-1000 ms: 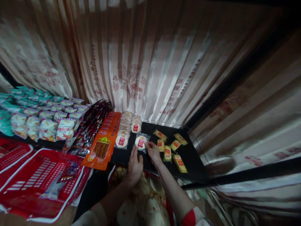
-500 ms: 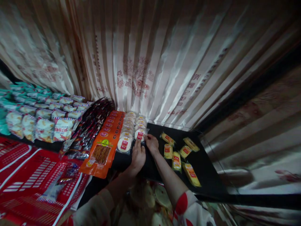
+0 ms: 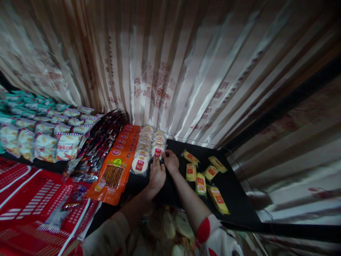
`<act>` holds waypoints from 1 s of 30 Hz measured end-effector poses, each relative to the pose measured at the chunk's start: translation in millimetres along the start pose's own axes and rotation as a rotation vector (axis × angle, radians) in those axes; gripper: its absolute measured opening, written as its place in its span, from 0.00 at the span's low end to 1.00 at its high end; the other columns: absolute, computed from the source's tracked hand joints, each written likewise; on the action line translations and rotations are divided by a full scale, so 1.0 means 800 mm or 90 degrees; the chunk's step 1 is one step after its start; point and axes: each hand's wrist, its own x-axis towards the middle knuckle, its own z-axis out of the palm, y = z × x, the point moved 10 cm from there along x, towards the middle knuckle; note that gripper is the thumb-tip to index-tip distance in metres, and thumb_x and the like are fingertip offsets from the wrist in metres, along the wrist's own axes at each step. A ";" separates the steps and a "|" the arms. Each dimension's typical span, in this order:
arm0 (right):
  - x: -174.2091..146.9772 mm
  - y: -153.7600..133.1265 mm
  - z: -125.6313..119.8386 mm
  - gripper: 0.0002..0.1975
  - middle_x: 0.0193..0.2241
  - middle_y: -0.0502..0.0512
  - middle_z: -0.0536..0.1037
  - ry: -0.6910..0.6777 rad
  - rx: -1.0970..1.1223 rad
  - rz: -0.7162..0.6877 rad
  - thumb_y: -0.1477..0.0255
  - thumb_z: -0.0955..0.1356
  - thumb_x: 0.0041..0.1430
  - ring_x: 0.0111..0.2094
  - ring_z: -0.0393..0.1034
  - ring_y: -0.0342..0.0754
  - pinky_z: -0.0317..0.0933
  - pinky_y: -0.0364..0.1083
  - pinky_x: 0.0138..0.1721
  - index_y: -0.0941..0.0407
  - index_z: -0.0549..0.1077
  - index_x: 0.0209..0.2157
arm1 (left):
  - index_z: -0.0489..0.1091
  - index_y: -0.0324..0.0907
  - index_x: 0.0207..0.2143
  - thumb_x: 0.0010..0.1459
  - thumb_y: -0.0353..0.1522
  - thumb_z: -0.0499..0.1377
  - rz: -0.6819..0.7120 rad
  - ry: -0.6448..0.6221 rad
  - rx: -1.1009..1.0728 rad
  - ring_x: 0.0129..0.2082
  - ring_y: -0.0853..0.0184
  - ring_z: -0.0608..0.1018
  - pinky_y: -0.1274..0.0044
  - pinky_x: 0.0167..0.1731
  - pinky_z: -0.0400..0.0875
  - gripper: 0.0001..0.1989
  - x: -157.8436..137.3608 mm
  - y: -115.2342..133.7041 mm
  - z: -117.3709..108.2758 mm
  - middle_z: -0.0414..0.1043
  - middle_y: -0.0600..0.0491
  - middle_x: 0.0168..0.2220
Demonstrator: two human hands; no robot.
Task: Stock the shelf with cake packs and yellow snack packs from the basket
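Round white crackers in clear wrappers with red labels lie overlapped in two rows on a black shelf. At the front of the right row, my left hand (image 3: pixel 157 175) rests its outstretched fingers on the near edge of a wrapped cracker (image 3: pixel 158 152). Bent fingers of my right hand (image 3: pixel 171 161) pinch that wrapper's right edge. The left row's front cracker (image 3: pixel 140 165) lies beside them, untouched. Further left, overlapping orange snack packs (image 3: pixel 113 176) of brown sticks hang slightly over the shelf's front edge.
Several yellow wrapped snacks (image 3: pixel 201 184) are scattered on the black shelf (image 3: pixel 234 199) to the right. Dark shiny packets (image 3: pixel 102 138) and white snack bags (image 3: pixel 68 146) fill the left. A red basket (image 3: pixel 23 217) stands in front, and a pleated curtain (image 3: pixel 181 71) hangs behind.
My view has shifted slightly, so the goods at left appear further left. Both hands stay at the front cracker of the right row, with only slight finger movement.
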 end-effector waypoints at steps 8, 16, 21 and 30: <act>0.003 0.002 0.003 0.18 0.42 0.56 0.75 -0.021 -0.019 0.055 0.59 0.61 0.58 0.41 0.71 0.51 0.62 0.46 0.37 0.52 0.71 0.45 | 0.55 0.27 0.58 0.59 0.31 0.45 0.001 -0.004 -0.007 0.63 0.59 0.55 0.67 0.62 0.48 0.26 0.008 -0.001 0.007 0.50 0.37 0.62; 0.006 0.001 0.006 0.18 0.40 0.57 0.75 0.001 -0.021 0.026 0.57 0.60 0.58 0.40 0.71 0.50 0.62 0.46 0.36 0.52 0.72 0.43 | 0.58 0.29 0.57 0.60 0.31 0.43 0.005 0.025 0.022 0.63 0.62 0.54 0.68 0.62 0.46 0.24 0.014 0.000 0.009 0.52 0.39 0.62; -0.003 0.000 0.004 0.21 0.40 0.59 0.75 0.006 0.039 0.002 0.57 0.59 0.59 0.40 0.71 0.50 0.62 0.46 0.40 0.55 0.70 0.45 | 0.61 0.33 0.55 0.61 0.33 0.43 0.029 -0.012 0.030 0.63 0.61 0.55 0.66 0.61 0.48 0.23 0.005 0.006 0.008 0.53 0.41 0.62; -0.057 0.000 -0.015 0.19 0.43 0.64 0.72 0.058 0.137 -0.058 0.69 0.62 0.55 0.38 0.69 0.48 0.63 0.46 0.44 0.63 0.69 0.47 | 0.69 0.33 0.47 0.60 0.31 0.44 0.033 0.009 0.037 0.57 0.63 0.65 0.70 0.59 0.55 0.19 -0.045 0.010 -0.022 0.65 0.42 0.55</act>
